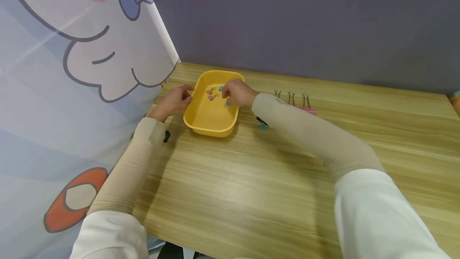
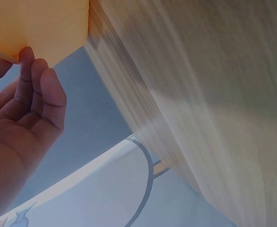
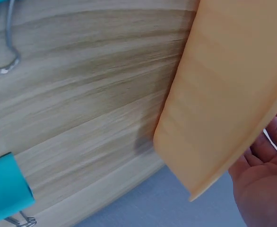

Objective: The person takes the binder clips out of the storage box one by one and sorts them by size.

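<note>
A yellow plastic tray (image 1: pixel 210 127) stands toward the back left of the table, with two small pink binder clips (image 1: pixel 212 96) and a blue binder clip (image 1: pixel 221 88) inside. My left hand (image 1: pixel 174 101) pinches its left rim between thumb and fingers, also seen in the left wrist view. Over the tray's right side, my right hand (image 1: pixel 238 92) has curled fingers, with another small blue binder clip (image 1: pixel 228 104) at the fingertips. In the right wrist view the tray wall partly hides that hand (image 3: pixel 261 184), and a thin metal wire shows among its fingers.
Right of the tray, a black clip (image 1: pixel 261 121) and a blue clip (image 1: pixel 263 127) lie beside my right sleeve. Behind that forearm are a pink clip (image 1: pixel 307 110) and several upright wire handles. Another black clip (image 1: pixel 167 136) lies near my left forearm. A grey panel (image 1: pixel 305 23) backs the table.
</note>
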{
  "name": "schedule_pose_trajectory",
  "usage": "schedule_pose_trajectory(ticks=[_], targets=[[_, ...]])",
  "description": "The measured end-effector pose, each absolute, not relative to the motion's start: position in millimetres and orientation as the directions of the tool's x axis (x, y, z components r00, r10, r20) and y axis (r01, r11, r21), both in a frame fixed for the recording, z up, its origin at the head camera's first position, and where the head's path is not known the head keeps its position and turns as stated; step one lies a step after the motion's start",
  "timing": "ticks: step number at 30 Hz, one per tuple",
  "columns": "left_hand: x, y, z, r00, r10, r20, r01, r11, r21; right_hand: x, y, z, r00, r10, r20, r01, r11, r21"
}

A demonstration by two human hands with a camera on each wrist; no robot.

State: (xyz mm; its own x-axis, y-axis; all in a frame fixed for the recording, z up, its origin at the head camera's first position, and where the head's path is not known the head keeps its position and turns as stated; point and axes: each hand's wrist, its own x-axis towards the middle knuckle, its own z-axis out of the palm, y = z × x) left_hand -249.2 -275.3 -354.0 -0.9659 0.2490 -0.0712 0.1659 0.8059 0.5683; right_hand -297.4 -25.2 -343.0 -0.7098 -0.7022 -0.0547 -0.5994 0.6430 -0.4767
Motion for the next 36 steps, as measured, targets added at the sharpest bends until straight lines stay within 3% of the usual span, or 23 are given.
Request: schedule_pose_trajectory(ticks=[12,19,26,36], targets=[[-248,-273,-353,-0.968,0.237,-0.088,0.151,0.822,0.549,-292,-44,-354,-0.798,-0.585,-0.147,-0.537,0.8,-0.269],[-246,-273,-353,-0.968,0.241,-0.076,0.161,0.819,0.55,-294,-51,-364,-0.817,-0.556,-0.154,-0.529,0.829,-0.183],[-246,-274,-354,-0.967,0.242,-0.073,0.164,0.82,0.549,-288,-51,-359,-0.818,-0.555,-0.151,-0.525,0.828,-0.197],[-247,-274,-354,-0.964,0.258,-0.065,0.183,0.82,0.543,-289,-45,-360,-0.775,-0.63,-0.053,-0.582,0.744,-0.328]])
